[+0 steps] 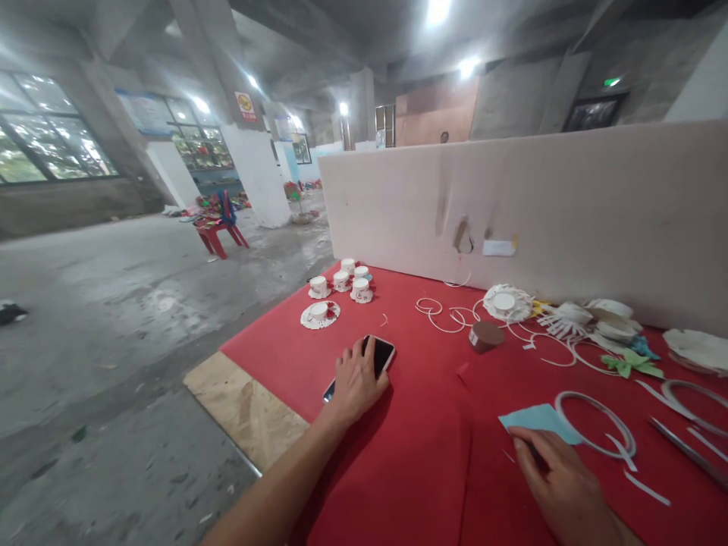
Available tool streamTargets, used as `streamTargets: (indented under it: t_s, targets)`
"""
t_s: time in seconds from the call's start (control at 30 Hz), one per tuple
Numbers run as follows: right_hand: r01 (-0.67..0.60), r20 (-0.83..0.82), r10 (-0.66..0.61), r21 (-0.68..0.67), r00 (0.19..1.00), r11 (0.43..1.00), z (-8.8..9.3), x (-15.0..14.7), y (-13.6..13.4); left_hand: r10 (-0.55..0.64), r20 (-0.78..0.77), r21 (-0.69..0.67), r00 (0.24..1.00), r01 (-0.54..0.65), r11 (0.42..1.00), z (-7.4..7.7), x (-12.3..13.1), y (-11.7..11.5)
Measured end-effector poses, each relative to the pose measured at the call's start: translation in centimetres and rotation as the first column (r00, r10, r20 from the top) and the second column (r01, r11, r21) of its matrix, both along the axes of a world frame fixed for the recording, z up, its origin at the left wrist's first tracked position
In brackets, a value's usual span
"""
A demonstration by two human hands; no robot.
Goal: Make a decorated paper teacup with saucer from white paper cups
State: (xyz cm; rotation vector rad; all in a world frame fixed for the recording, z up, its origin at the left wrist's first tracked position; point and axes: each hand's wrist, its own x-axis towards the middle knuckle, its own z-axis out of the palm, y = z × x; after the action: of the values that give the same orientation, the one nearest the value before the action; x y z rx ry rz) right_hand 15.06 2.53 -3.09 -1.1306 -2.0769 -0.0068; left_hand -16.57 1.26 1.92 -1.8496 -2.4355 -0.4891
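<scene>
My left hand (pixel 356 381) lies palm down on a black smartphone (pixel 382 353) on the red table cover (pixel 421 455), fingers spread flat over it. My right hand (pixel 560 481) rests on the cover at the lower right, its fingertips touching the edge of a light blue paper piece (pixel 539 419). What sits under its curled fingers is hidden.
Small white paper cups and a doily (pixel 320 313) sit at the far left of the table. A brown tape roll (pixel 485 335), white paper rings (pixel 597 425), strips, scissors (pixel 685 449) and paper craft pieces spread right. A pale board wall (pixel 569 205) backs the table.
</scene>
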Motion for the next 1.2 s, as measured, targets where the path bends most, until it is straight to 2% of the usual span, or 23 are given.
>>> streamTargets:
  t_s: [0.17,0.33,0.53,0.63,0.7,0.8,0.87,0.93,1.0,1.07,1.2]
  targets:
    - [-0.011,0.013,0.01,0.033,1.0,0.999,-0.2,0.1,0.1,-0.081,0.156,0.006,0.984,0.081,0.997,0.9,-2.4,-1.3]
    - [-0.031,0.05,0.027,0.076,0.998,0.997,-0.1,0.2,0.2,-0.1,0.24,-0.064,0.966,0.119,0.991,1.4,-4.8,-4.4]
    - [-0.055,0.07,0.047,0.124,0.996,0.991,-0.1,0.4,0.5,-0.241,0.26,-0.051,0.935,0.263,0.964,1.3,-5.2,-8.1]
    - [-0.079,0.095,0.067,0.123,0.993,0.989,0.3,-0.3,0.7,-0.258,0.339,-0.023,0.905,0.282,0.959,1.5,-5.4,-8.6]
    - [-0.105,0.139,0.092,0.091,0.986,0.99,1.2,-1.7,0.7,-0.25,0.427,-0.009,0.869,0.281,0.96,1.8,-6.0,-7.8]
    - [-0.168,0.177,0.16,0.034,0.971,0.985,3.4,-5.6,0.1,-0.205,0.585,0.063,0.785,0.208,0.976,2.5,-7.8,-3.9]
    - [-0.265,0.187,0.266,-0.029,0.946,0.964,5.0,-9.1,-0.5,-0.223,0.708,0.157,0.669,0.159,0.975,2.7,-9.1,-0.1]
    - [-0.435,0.196,0.44,-0.072,0.876,0.898,6.3,-12.5,-1.0,-0.184,0.85,0.17,0.493,0.074,0.983,2.6,-10.1,3.8]
    - [-0.554,0.195,0.565,-0.116,0.801,0.825,6.8,-15.4,-1.3,-0.187,0.895,0.217,0.405,-0.029,0.976,2.0,-10.7,7.0]
    - [-0.596,0.192,0.607,-0.116,0.771,0.794,6.4,-17.2,-1.4,-0.203,0.89,0.243,0.409,-0.049,0.969,1.0,-10.9,8.9]
    - [-0.598,0.141,0.604,-0.085,0.784,0.797,4.8,-18.0,-1.1,-0.248,0.814,0.303,0.525,-0.019,0.953,-1.4,-10.9,9.6]
